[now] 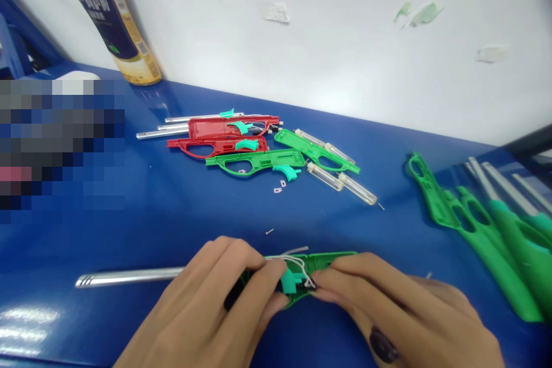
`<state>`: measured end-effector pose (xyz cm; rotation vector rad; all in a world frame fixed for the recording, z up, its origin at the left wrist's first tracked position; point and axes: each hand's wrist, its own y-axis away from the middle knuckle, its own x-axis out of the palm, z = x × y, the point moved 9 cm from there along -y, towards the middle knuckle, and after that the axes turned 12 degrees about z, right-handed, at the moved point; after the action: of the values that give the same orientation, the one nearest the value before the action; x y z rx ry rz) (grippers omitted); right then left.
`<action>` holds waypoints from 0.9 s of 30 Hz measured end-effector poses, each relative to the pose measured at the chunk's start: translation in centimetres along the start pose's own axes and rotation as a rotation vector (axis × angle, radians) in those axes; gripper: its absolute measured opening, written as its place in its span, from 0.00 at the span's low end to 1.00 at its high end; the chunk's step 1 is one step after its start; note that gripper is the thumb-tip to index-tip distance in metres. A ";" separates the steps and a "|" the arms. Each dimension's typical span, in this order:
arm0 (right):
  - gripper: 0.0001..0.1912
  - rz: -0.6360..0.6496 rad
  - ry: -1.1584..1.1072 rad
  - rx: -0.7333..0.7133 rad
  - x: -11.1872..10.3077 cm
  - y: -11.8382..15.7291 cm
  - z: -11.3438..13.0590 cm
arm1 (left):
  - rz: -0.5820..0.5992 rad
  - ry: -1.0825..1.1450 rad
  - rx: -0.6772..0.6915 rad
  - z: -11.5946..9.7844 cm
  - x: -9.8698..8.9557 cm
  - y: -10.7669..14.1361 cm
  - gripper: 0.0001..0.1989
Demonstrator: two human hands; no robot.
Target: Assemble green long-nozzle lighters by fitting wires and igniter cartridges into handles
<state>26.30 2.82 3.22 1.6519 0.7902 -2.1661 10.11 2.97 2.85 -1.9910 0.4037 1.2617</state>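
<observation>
Between my hands, low in the middle, lies an open green lighter half-shell [340,256]. Its long metal tube [129,277] sticks out to the left beneath my left hand. A teal trigger [291,282] sits in the shell, and thin white wires [298,261] loop above it. My left hand [211,299] is closed on the shell, thumb and fingertips beside the trigger. My right hand [401,305] pinches at the shell's right part, where the wires meet a small dark piece. The fingertips partly hide that piece. A small screw [269,232] rests just behind the shell.
Farther back lie red half-shells [215,146], green half-shells [254,161], metal tubes and clear fuel tanks [356,187]. Several green lighter bodies [487,241] are piled at right. A yellow bottle [112,23] stands by the white wall. A blurred-out area covers the left.
</observation>
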 end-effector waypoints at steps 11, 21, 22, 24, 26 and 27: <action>0.14 -0.136 -0.131 0.062 -0.2 0.2 -0.2 | 0.013 -0.050 -0.018 0.2 0.8 0.7 0.11; 0.18 -0.050 -0.136 0.046 0.4 0.4 0.2 | 0.129 0.088 -0.071 1.2 2.0 0.9 0.14; 0.18 -0.047 -0.136 0.040 0.3 0.4 0.3 | 0.134 0.118 -0.076 1.3 2.2 1.0 0.14; 0.18 -0.066 -0.126 0.042 0.0 0.4 0.3 | 0.154 0.162 -0.088 1.5 2.6 1.1 0.16; 0.18 -0.084 -0.093 0.036 -0.2 0.4 0.4 | 0.167 0.181 -0.090 1.5 2.8 1.2 0.16; 0.19 -0.081 -0.070 0.025 -0.3 0.4 0.5 | 0.168 0.184 -0.086 1.5 2.8 1.2 0.16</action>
<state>26.25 2.20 3.46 1.5728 0.8261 -2.2840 9.70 3.54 -0.47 -2.1924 0.6272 1.2183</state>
